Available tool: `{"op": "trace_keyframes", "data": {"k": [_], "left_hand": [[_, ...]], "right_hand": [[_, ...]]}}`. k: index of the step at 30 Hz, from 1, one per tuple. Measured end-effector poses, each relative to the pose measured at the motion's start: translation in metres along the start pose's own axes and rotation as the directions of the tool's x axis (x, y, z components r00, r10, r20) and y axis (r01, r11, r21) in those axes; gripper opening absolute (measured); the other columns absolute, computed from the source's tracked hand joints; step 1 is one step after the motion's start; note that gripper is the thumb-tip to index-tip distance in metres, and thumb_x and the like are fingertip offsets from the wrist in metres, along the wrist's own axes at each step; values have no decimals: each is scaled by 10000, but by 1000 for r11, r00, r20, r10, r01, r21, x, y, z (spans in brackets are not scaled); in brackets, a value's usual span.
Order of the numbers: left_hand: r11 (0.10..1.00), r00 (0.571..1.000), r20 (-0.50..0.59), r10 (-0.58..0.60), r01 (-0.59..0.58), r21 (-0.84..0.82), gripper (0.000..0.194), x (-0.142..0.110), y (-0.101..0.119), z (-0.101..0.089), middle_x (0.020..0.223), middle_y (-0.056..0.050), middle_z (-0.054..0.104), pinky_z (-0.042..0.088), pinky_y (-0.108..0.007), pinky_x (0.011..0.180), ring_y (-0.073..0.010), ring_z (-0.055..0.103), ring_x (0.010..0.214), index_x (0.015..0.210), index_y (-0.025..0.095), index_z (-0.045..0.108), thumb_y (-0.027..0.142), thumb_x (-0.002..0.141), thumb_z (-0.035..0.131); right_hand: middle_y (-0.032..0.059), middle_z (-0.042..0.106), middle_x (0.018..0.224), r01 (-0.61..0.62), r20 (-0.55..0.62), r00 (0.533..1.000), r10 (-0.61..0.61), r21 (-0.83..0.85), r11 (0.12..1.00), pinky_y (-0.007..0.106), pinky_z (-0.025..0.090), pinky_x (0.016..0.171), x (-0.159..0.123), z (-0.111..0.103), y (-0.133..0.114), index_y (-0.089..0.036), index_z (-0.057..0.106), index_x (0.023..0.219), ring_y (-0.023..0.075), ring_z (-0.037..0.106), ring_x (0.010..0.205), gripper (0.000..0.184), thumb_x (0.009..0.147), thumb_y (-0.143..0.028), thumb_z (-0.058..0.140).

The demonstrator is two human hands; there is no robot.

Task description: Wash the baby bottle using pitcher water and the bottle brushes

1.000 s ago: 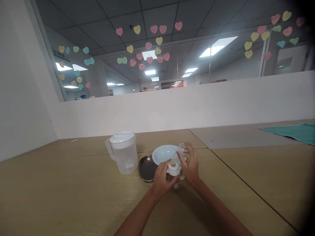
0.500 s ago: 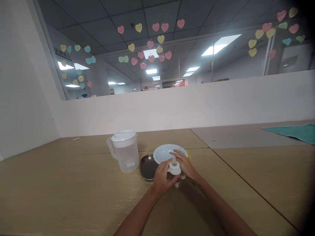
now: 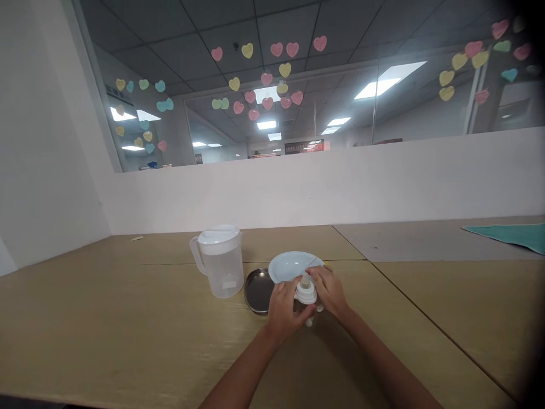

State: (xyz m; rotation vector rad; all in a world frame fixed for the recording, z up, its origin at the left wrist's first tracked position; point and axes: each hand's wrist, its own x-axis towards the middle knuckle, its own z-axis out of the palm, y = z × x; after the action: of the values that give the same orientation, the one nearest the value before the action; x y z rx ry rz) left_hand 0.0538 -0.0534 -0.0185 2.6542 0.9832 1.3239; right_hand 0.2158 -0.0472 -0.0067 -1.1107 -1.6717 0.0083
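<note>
A baby bottle with a white stepped collar, a clear teat on top and white handles low down stands upright between my hands. My left hand is closed around its left side, thumb across the front. My right hand has its fingers curled in at the teat and the collar's right side. Most of the bottle's body is hidden. Just behind lies a white bowl with a thin stick-like handle leaning in it. Left of my left hand is a round dark metal dish.
A clear plastic pitcher with a white lid stands left of the metal dish. Something yellow shows behind my right hand. A green cloth lies at the far right of the wooden table. A white wall borders the back.
My right hand's fingers, stretched out over the bowl before, have curled in toward the teat and collar. My left hand keeps its hold. The view has shifted slightly.
</note>
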Motion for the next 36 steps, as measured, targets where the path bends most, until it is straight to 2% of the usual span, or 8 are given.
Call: {"op": "trace_keyframes", "data": {"k": [5,8,15,22,24,27,32,36], "left_hand": [[996,999,35,-11,14,-82,734,-3,-2,2,1220,-151,499,348,-465,932,-262,472,1082,1394,152,162,423,807,511],[989,998,63,-27,36,-141,765,-6,-7,4,1204,-151,493,326,-477,954,-263,447,1103,1407,150,100,413,816,508],[961,990,92,-103,123,-246,828,-7,-11,8,1183,-126,510,326,-470,962,-262,434,1106,1408,175,114,464,777,565],[954,987,133,-94,127,-270,803,-6,-12,2,1309,-133,435,313,-457,987,-268,403,1171,1410,202,120,469,788,552],[957,985,147,-87,123,-263,808,-5,-13,1,1308,-135,435,308,-457,993,-268,397,1179,1410,196,120,478,786,551],[959,985,139,-104,136,-249,808,-6,-11,1,1276,-139,456,310,-463,993,-271,410,1168,1406,184,137,497,782,545],[949,986,138,-97,133,-287,777,-7,-5,5,1292,-144,427,336,-428,992,-266,413,1162,1382,174,218,512,768,553],[956,986,130,-106,137,-259,826,-6,-1,6,1234,-140,480,351,-439,972,-272,436,1121,1374,164,241,546,727,583]], "right_hand": [[56,566,863,138,118,984,-134,-34,990,358,425,770,-5,4,-14,-203,615,937,209,525,834,307,785,-458,537],[55,569,899,35,136,990,-42,56,998,350,437,788,-5,6,-18,-207,616,979,206,535,862,288,764,-395,579],[66,575,1122,-231,301,946,122,360,904,353,448,865,4,-4,-14,-221,497,1248,215,546,993,693,613,-371,731],[74,644,1038,-388,524,851,38,579,717,386,418,922,9,-20,-5,-188,638,1049,228,570,1011,447,626,-292,738],[67,642,1048,-432,557,831,20,621,654,387,415,933,10,-25,0,-212,603,1108,221,566,1027,514,618,-263,750],[71,626,1089,-463,513,853,90,667,584,390,410,951,12,-32,15,-238,548,1177,216,557,1047,629,592,-258,777],[74,651,1002,-416,261,902,344,737,532,384,411,955,16,-37,37,-212,625,1026,196,599,940,402,680,-400,708],[82,627,1057,-399,354,916,188,757,517,394,404,965,14,-33,23,-229,588,1109,221,559,1031,490,678,-432,704]]}}
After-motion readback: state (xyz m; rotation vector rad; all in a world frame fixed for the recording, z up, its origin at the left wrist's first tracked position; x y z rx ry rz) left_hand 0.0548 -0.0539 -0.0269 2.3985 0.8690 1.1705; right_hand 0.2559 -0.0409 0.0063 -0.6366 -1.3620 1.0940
